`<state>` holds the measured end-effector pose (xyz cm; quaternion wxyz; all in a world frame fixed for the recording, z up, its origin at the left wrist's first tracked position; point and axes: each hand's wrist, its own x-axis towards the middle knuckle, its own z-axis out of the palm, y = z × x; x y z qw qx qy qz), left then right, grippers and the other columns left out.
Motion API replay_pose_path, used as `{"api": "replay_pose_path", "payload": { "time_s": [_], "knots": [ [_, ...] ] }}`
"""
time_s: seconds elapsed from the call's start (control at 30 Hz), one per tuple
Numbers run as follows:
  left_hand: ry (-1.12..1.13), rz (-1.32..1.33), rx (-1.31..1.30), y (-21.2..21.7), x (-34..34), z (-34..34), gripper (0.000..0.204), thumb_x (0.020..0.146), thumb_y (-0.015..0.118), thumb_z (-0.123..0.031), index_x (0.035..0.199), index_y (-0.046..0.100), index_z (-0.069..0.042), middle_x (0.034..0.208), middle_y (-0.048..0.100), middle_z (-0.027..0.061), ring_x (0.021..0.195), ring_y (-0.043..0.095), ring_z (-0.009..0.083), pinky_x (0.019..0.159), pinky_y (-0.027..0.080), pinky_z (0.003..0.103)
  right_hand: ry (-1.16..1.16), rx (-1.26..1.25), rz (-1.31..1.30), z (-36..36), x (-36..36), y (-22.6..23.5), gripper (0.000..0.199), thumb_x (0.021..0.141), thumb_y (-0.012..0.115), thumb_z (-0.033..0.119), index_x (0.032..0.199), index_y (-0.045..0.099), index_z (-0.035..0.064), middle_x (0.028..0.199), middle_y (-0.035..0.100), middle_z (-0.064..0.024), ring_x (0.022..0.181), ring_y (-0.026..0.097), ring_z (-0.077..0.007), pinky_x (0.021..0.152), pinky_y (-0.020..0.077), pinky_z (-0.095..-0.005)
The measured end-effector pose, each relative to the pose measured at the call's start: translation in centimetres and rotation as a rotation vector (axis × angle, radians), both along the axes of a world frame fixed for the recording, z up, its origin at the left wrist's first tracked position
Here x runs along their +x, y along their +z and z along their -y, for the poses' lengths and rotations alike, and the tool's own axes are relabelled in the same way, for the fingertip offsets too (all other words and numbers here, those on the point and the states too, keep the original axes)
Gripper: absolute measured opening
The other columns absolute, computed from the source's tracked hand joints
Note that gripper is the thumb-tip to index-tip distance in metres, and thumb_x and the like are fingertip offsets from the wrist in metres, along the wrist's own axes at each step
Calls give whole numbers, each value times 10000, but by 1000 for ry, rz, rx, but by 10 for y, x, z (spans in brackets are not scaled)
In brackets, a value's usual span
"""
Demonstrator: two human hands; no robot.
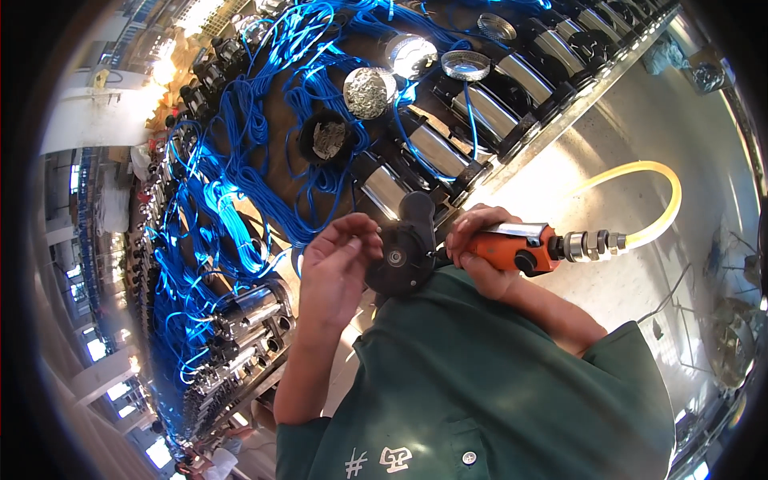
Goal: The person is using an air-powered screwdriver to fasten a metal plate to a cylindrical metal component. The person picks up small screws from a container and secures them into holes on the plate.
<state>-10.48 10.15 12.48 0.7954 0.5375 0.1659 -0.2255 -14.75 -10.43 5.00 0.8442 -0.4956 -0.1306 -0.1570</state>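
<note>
My right hand (486, 254) is wrapped around an orange air screwdriver (538, 250), whose tip points left at a black round pump part (392, 276). A yellow air hose (676, 188) runs off the tool's metal coupling. My left hand (332, 268) is raised beside the black part's left edge. Its thumb and fingertips are pinched together, and whatever is between them is too small to name. The black part has a round hub in its middle and an arm sticking up toward the bench. What supports it from below is hidden.
On the bench, steel-bodied pumps (436, 146) lie in a row along the edge, with coiled blue cables (236, 120) behind. A black bowl (308, 144) and a round metal dish (394, 84) hold small metal pieces. A mesh dish (466, 66) rests on the pumps. More pumps (260, 308) stand at left.
</note>
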Motion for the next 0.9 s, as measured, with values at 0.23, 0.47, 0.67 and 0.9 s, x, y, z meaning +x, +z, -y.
{"api": "replay_pose_path", "payload": {
  "time_s": [0.23,0.47,0.67,0.9],
  "knots": [
    [34,-37,-73,-19,3,-16,236,973,482,-74,1166,547,47,1063,647,212,845,682,228,693,572,259,5,-214,102,-3,7,3,225,689,541,-66,896,512,17,753,584,-118,639,597,-159,589,521,-274],
    [36,-38,-47,-15,0,0,247,970,503,-91,1173,544,43,1072,653,206,873,683,257,749,573,289,19,-226,-3,-5,7,12,249,698,576,-53,929,512,15,793,602,-114,625,582,-152,590,507,-266],
    [-85,-89,-171,-13,-6,-5,270,1000,449,-147,1174,544,35,1044,664,204,826,688,239,666,564,274,-18,326,24,-9,16,52,282,753,544,-12,1031,496,0,884,547,-117,580,531,-137,575,480,-279],
    [-69,-116,-116,-15,-7,17,307,966,548,-305,1067,599,-20,712,633,85,492,540,118,437,399,215,27,310,75,-10,33,70,406,749,489,68,1153,461,52,895,485,-99,558,435,-111,590,442,-293]
  ]
}}
